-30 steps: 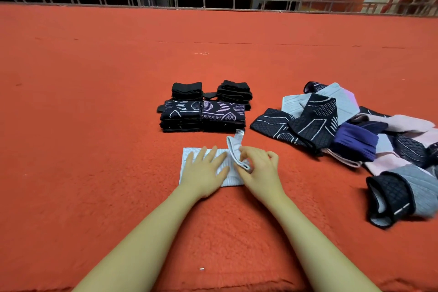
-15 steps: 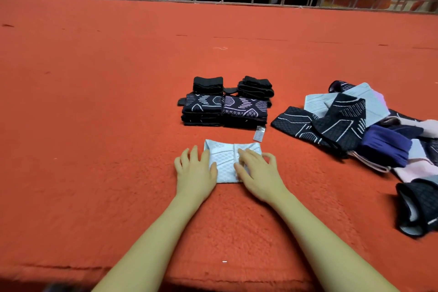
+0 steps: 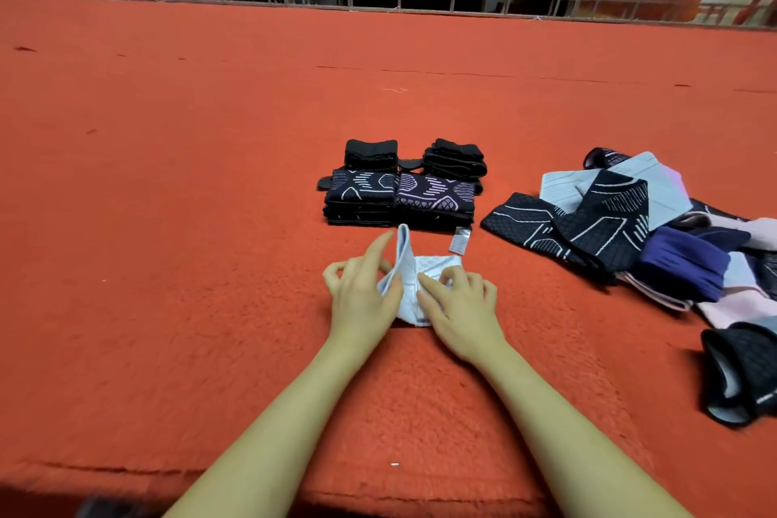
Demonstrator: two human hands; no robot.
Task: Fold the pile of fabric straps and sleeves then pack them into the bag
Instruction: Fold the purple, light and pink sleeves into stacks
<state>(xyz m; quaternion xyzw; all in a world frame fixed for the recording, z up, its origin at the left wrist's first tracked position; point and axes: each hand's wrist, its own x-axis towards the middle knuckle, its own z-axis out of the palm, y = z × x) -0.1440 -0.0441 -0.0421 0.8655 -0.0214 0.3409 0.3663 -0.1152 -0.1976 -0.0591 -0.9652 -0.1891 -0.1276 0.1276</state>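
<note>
At 6 o'clock the left hand pinches the pale sleeve's raised flap while the right hand presses its other half onto the red carpet. Lay edges flush, then smooth. Folded stacks at 12; unfolded pile at 2.

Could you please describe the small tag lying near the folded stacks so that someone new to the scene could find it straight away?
On the red carpet, find the folded black patterned stacks ahead of the hands. Just in front of the right stack's near right corner lies a small grey label tag, beside the pale blue sleeve being folded. It is the only tiny, flat printed strip there; everything around it is larger folded fabric.
</note>
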